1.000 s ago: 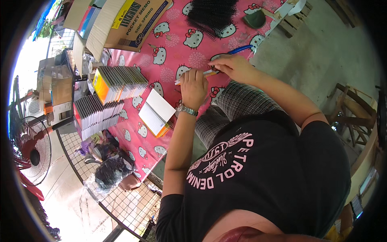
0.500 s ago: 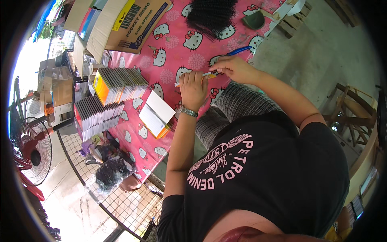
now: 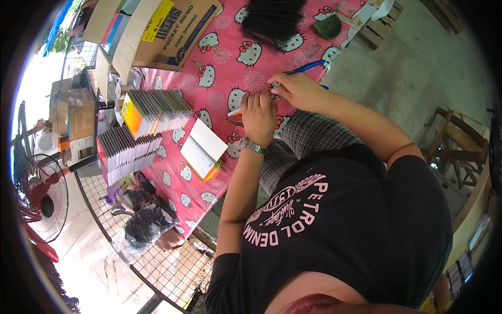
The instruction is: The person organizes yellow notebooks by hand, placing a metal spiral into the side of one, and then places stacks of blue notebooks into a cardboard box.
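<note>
My left hand (image 3: 259, 116), with a metal watch at its wrist, is closed over a small notebook with white pages and an orange part (image 3: 235, 112). Most of that notebook lies hidden under the fingers. Right beside it, my right hand (image 3: 300, 93) is curled with its fingertips at the notebook's edge. Blue handles (image 3: 309, 66) stick out on both sides of this hand, apparently from one tool in its grasp; the tool's working end is hidden. Left of my left forearm, an open spiral notebook (image 3: 204, 149) lies on top of others, white page up.
Two stacks of spiral notebooks, an upper (image 3: 157, 110) and a lower (image 3: 128, 152), stand at the left. Behind them is a cardboard box (image 3: 180, 34). Black coils (image 3: 274, 21) and a dark green dish (image 3: 328, 27) lie far back on the pink patterned tablecloth (image 3: 219, 57).
My left hand has moved slightly right over the notebook, and my right hand has shifted left and closed in beside it. A second blue handle now shows near the right wrist.
</note>
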